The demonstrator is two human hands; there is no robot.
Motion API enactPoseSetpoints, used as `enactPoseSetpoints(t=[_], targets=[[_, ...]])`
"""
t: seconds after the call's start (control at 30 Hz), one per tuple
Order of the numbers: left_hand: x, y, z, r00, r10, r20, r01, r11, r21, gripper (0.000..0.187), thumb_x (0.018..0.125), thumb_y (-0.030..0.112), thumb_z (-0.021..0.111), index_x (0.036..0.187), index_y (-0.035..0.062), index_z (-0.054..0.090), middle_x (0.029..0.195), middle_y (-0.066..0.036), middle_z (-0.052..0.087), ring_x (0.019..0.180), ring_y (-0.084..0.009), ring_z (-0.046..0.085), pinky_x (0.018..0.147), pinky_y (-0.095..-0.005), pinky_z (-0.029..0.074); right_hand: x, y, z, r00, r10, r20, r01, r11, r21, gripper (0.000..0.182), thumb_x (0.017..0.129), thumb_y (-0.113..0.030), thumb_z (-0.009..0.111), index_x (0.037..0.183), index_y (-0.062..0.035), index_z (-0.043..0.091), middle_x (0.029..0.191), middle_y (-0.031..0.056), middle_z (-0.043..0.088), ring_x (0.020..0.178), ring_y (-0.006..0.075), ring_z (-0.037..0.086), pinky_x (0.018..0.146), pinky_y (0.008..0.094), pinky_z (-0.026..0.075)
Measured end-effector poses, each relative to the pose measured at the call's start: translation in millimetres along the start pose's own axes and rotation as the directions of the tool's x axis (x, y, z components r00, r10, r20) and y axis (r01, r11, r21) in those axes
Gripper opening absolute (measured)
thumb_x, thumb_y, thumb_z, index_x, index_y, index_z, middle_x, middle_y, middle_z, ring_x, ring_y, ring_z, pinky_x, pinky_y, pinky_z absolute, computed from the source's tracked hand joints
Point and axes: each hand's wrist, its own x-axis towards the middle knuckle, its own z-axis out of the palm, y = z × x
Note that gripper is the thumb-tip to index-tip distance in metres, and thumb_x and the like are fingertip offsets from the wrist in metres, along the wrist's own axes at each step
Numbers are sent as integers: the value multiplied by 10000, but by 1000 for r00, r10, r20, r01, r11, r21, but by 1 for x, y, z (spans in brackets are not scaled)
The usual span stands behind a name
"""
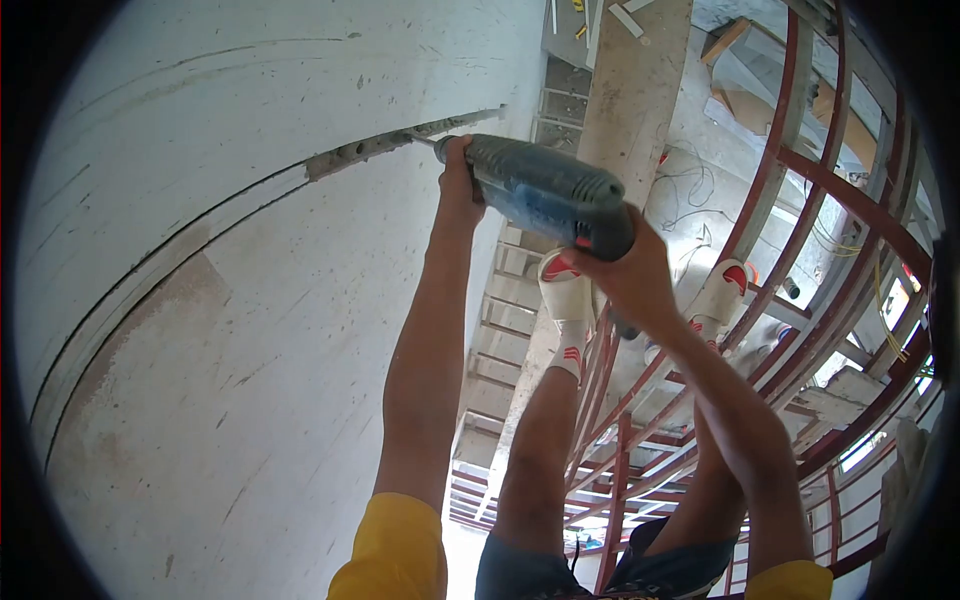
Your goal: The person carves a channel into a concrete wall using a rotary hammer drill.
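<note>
A blue-grey power drill (540, 188) is held up in both hands. My left hand (460, 180) is wrapped round its front end, near the chuck. My right hand (630, 275) grips the rear handle beside a red switch. The thin bit (422, 140) points left, its tip at a rough chiselled channel (360, 152) in the white wall (280, 320). Two dark cut lines continue from this channel in a curve down to the lower left. Whether the tip is inside the channel's material cannot be made out.
Red metal bars (790, 150) form a curved frame on the right. My feet, in white and red shoes (565, 268), stand apart high above a floor with wires (690, 200) and boards. A narrow plank (635, 95) runs beside the wall, near ladder-like rungs (500, 355).
</note>
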Motion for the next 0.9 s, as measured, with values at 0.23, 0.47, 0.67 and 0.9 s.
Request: enactPoseSetpoints(t=[0.23, 0.47, 0.67, 0.9], targets=[[-13, 2, -22, 1000, -9, 25, 9, 1000, 12, 623, 788, 464, 705, 1103, -58, 575, 958, -119, 648, 821, -222, 678, 742, -364, 576, -40, 4, 60, 980, 175, -96, -159, 975, 153, 620, 695, -266, 866, 1192, -18, 591, 1020, 144, 711, 934, 267, 698, 846, 363, 527], [-26, -10, 6, 983, 22, -184, 30, 962, 273, 729, 688, 452, 768, 1087, -132, 592, 953, -144, 642, 793, -236, 641, 682, -357, 522, -54, 21, 42, 958, 268, -102, -227, 927, 300, 526, 714, -252, 869, 1106, -8, 617, 949, 126, 714, 864, 229, 697, 805, 352, 532], [-32, -8, 13, 959, 89, -269, 24, 921, 389, 710, 669, 451, 774, 1023, -145, 624, 931, -160, 652, 786, -237, 637, 684, -353, 521, -62, 38, 52, 946, 311, -93, -252, 883, 395, 492, 728, -258, 866, 1070, -2, 622, 933, 109, 713, 835, 192, 683, 784, 334, 528], [-6, -8, -5, 961, 53, -270, 50, 931, 361, 776, 713, 448, 793, 1175, -124, 548, 1032, -172, 653, 837, -267, 675, 745, -397, 570, -41, 55, 74, 949, 302, -88, -255, 902, 347, 563, 694, -302, 878, 1089, 1, 615, 966, 146, 705, 871, 285, 691, 808, 383, 530]])
